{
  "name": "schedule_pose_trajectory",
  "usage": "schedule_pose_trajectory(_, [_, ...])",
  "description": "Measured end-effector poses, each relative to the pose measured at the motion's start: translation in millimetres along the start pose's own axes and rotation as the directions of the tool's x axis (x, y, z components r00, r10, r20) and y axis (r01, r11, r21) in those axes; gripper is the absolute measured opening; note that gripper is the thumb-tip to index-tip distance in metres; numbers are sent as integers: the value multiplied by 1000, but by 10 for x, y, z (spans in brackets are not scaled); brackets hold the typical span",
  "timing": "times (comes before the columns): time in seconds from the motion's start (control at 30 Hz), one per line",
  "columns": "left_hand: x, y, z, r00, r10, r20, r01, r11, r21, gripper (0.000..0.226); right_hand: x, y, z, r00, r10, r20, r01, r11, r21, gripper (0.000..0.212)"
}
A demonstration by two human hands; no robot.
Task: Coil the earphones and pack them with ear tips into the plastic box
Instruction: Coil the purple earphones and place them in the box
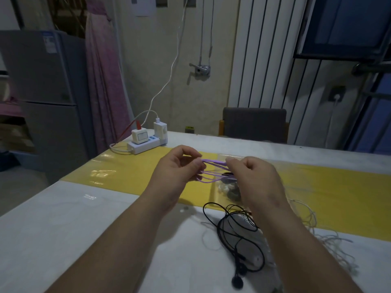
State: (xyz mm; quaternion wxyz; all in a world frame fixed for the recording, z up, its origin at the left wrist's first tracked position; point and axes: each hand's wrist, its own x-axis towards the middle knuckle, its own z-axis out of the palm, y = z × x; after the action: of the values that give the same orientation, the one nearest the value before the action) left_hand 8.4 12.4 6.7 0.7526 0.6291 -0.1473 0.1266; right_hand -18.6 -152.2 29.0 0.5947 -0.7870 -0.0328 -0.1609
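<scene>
Purple earphones (213, 172) are stretched in several loops between my two hands above the yellow strip of the table. My left hand (179, 170) pinches the loops at their left end. My right hand (251, 176) grips the right end, fingers curled round the cable. Just below the loops lies a clear plastic bag of small white and dark ear tips (229, 191), partly hidden by my right hand. A clear plastic box (249, 227) lies under a loose black pair of earphones (239, 240) near my right forearm.
A tangle of white cable (330, 240) lies at the table's right. A white power strip with chargers (146, 138) sits at the far left corner. A grey chair (254, 123) stands behind the table (84, 218). A fridge stands at the left.
</scene>
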Motion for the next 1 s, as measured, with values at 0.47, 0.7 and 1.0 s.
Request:
schedule_pose_trajectory(0.47, [27, -47, -328, 922, -386, 39, 342, 855, 389, 14, -383, 45, 381, 819, 106, 565, 287, 775, -562, 28])
schedule_pose_trajectory(0.7, [3, -195, -242, 940, -333, 74, 170, 645, 745, 18, -468, 92, 389, 774, 192, 604, 428, 545, -721, 23])
schedule_pose_trajectory(1.0, [-19, -228, -143, 932, -328, 155, 40, 516, 855, 12, -454, 50, 402, 746, 258, 613, 488, 413, -769, 20])
